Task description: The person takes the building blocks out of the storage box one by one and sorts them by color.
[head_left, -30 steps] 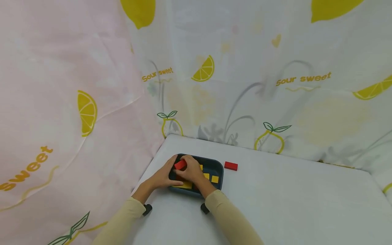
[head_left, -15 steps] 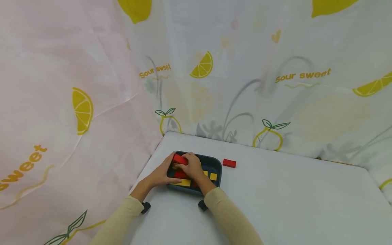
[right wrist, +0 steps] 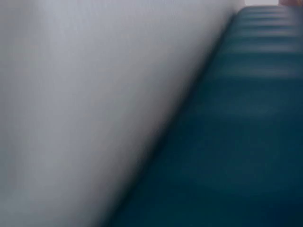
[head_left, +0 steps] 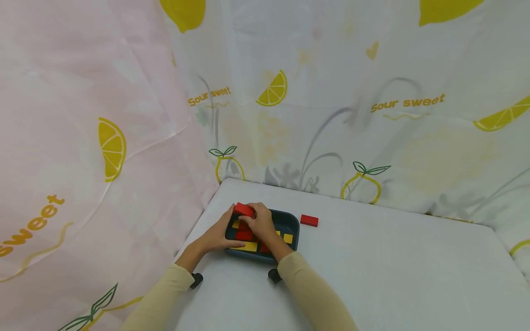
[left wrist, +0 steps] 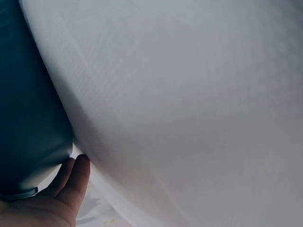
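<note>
A dark blue tray [head_left: 291, 224] on the white table holds several red and yellow blocks. My right hand [head_left: 262, 225] reaches over it and pinches a red block [head_left: 244, 209] above its far left corner. My left hand [head_left: 215, 234] spans the left end, thumb over the near side by a long yellow block [head_left: 250, 247] and fingers at the far corner. In the left wrist view, fingers of the left hand [left wrist: 66, 194] touch the tray's outer side [left wrist: 28, 94]. The right wrist view shows only the ribbed tray wall [right wrist: 236, 151] beside white cloth, with a sliver of hand.
A loose red block [head_left: 309, 220] lies on the table just right of the tray. Small yellow blocks [head_left: 288, 238] sit in its right part. Lemon-print cloth walls [head_left: 314, 138] rise behind and left of the table. White table surface [head_left: 393, 266] stretches to the right.
My right hand has raised and turned the red block toward the far left corner, uncovering red and yellow blocks beneath. The left hand stays at the tray's end; the head view shifted slightly.
</note>
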{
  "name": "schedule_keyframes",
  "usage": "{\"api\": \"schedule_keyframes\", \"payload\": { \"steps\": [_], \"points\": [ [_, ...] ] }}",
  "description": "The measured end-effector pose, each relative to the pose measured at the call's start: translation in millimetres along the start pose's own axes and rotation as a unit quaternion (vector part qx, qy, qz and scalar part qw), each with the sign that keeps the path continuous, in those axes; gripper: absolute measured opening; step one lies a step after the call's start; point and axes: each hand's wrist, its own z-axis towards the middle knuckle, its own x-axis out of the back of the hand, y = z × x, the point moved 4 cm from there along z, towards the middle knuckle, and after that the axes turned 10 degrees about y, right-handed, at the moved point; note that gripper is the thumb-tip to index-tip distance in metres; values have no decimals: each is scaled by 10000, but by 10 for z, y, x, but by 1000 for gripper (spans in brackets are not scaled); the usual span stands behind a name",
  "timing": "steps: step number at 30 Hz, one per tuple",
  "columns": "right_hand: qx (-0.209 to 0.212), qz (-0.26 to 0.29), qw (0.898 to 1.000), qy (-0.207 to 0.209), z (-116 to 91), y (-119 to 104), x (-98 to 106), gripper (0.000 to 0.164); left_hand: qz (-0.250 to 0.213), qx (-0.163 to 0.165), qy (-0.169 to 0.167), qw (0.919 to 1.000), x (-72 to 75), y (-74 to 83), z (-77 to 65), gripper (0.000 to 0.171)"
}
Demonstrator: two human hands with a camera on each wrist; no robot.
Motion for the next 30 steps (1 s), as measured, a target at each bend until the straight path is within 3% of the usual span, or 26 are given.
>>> {"api": "schedule_keyframes", "payload": {
  "steps": [6,15,24,30],
  "points": [
    [40,-80,9999,-103,74,27,187,39,-42,-1,-16,10000,-7,6,21,127],
    [648,-410,9943,-743,170,9,486,36,39,8,1,10000,-2,-22,4,126],
    [1078,-457,9909,-662,253,-76,827,37,41,48,17,10000,30,-17,2,121],
    [974,-594,9920,-542,257,68,1140,38,-82,2,-29,10000,-21,-12,4,122]
  ]
}}
